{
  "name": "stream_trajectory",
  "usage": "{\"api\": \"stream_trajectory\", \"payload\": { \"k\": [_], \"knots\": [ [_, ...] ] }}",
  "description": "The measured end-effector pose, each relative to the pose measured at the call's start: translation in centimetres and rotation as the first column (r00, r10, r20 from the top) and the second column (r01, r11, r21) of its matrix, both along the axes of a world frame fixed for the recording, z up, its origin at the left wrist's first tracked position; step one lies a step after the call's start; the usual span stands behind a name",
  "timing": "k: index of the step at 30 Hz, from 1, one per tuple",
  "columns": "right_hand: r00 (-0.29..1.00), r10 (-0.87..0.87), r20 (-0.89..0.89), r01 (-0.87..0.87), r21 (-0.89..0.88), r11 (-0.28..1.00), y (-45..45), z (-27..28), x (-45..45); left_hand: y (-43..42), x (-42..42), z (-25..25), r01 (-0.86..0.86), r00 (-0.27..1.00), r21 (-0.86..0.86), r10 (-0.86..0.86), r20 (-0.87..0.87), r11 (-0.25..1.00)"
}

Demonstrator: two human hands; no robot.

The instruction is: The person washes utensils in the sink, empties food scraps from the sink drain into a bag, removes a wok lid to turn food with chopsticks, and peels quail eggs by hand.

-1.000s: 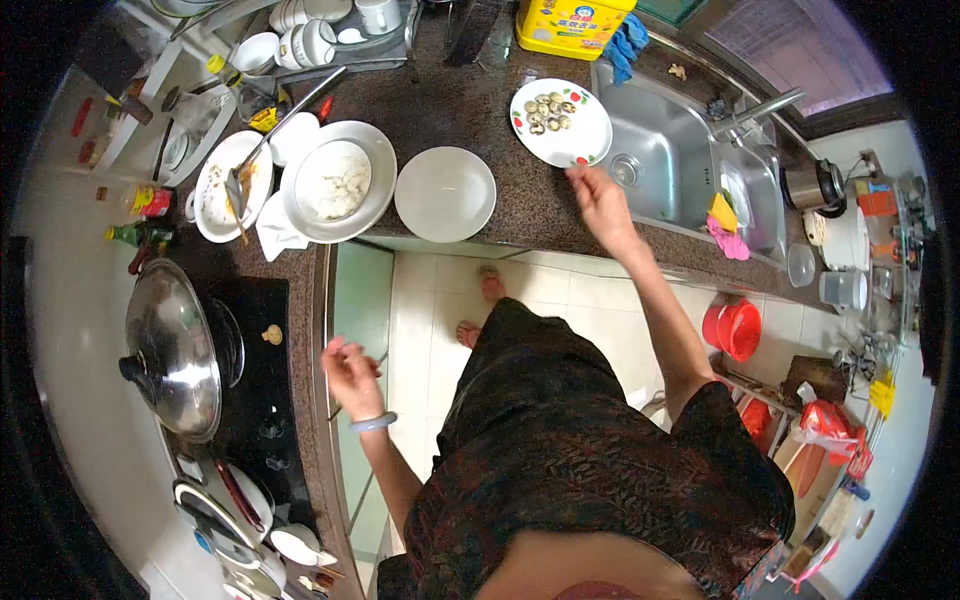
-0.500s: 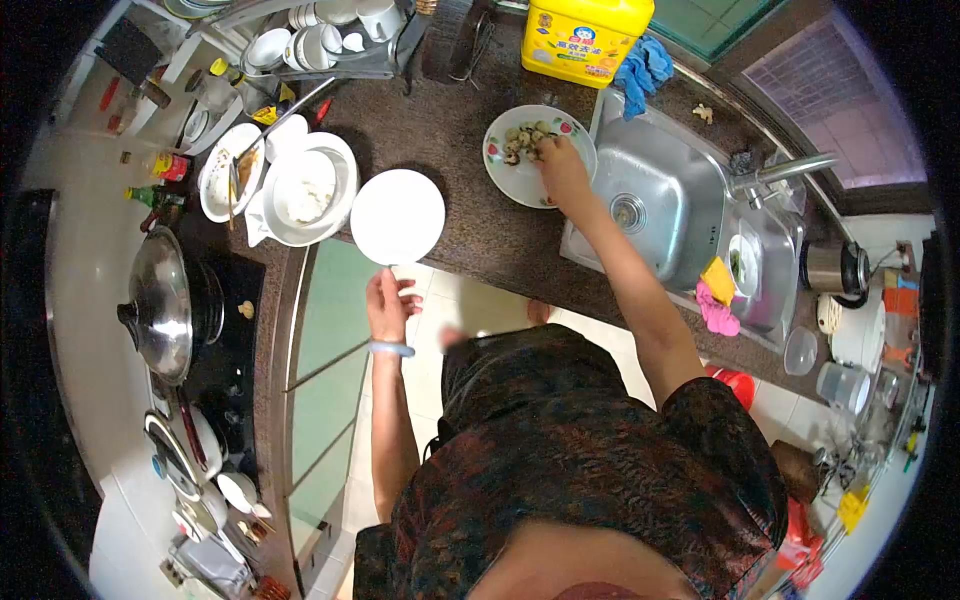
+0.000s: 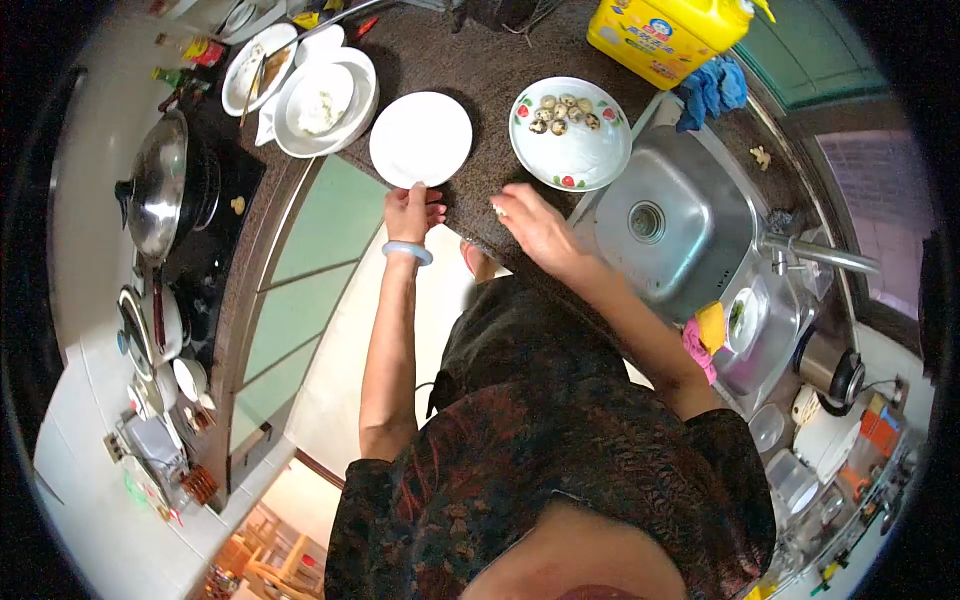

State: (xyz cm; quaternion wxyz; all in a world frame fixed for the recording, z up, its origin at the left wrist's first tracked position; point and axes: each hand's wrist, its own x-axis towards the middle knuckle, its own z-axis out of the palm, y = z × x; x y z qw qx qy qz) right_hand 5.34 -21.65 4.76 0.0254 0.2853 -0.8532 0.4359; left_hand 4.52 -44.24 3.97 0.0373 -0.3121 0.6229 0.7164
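Note:
My left hand (image 3: 408, 212) is at the near rim of a round white plate (image 3: 420, 138), gripping its edge with the fingertips while the other fingers curl. The plate lies at the counter's front edge. My right hand (image 3: 540, 225) is closed in a pinch between the plate and the sink, in front of a flower-patterned dish (image 3: 570, 160). A small pale thing, probably a quail egg (image 3: 499, 210), shows at its fingertips, mostly covered. Several speckled quail eggs (image 3: 562, 114) lie grouped toward the back of the dish.
A white pot (image 3: 365, 105) holding a bowl stands left of the plate, beside a bowl with utensils (image 3: 245, 85). The steel sink (image 3: 690, 200) is on the right, with a yellow jug (image 3: 655, 35) and blue cloth (image 3: 715, 90) behind. A lidded wok (image 3: 160, 190) sits far left.
My right hand has come out of the flower-patterned dish, moving left and toward me with a small thing pinched. My left hand has closed on the plate's rim. The whole view has shifted.

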Motion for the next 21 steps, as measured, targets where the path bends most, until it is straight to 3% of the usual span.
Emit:
{"api": "stream_trajectory", "payload": {
  "k": [2, 4, 8, 11, 14, 16, 21],
  "knots": [
    [0.997, 0.037, -0.071, -0.022, 0.209, 0.978, 0.1, -2.4, 0.2, 0.2, 0.1, -0.1, 0.028, 0.999, 0.038, -0.028, 0.022, 0.999],
    [0.997, 0.032, -0.069, -0.019, 0.193, 0.981, -0.1, -1.7, 0.2, 1.2, 0.2, 0.9, -0.064, 0.998, 0.020, 0.064, 0.027, 0.998],
    [0.998, -0.033, -0.048, 0.037, 0.090, 0.995, -1.0, 0.2, 0.1, 0.3, 1.6, 0.3, 0.004, 1.000, 0.047, -0.004, -0.013, 0.999],
    [0.985, -0.008, -0.174, 0.041, 0.189, 0.981, -0.4, -1.8, -0.3, 0.9, 3.5, 0.5, 0.010, 1.000, -0.020, -0.010, 0.012, 1.000],
    [0.994, -0.064, -0.084, 0.078, 0.180, 0.981, -0.7, -2.1, -0.1, 1.5, 5.4, 0.5, 0.060, 0.998, -0.079, -0.061, -0.008, 0.995],
    [0.992, -0.041, -0.120, 0.064, 0.192, 0.979, -0.8, -2.2, -0.2, 1.7, 6.4, 0.0, 0.104, 0.995, -0.108, -0.104, 0.000, 0.989],
    [0.976, -0.014, -0.217, 0.063, 0.221, 0.973, -0.7, -2.4, 0.1, 3.7, 7.2, 1.0, 0.089, 0.996, 0.062, -0.089, -0.013, 0.994]
  ]
}}
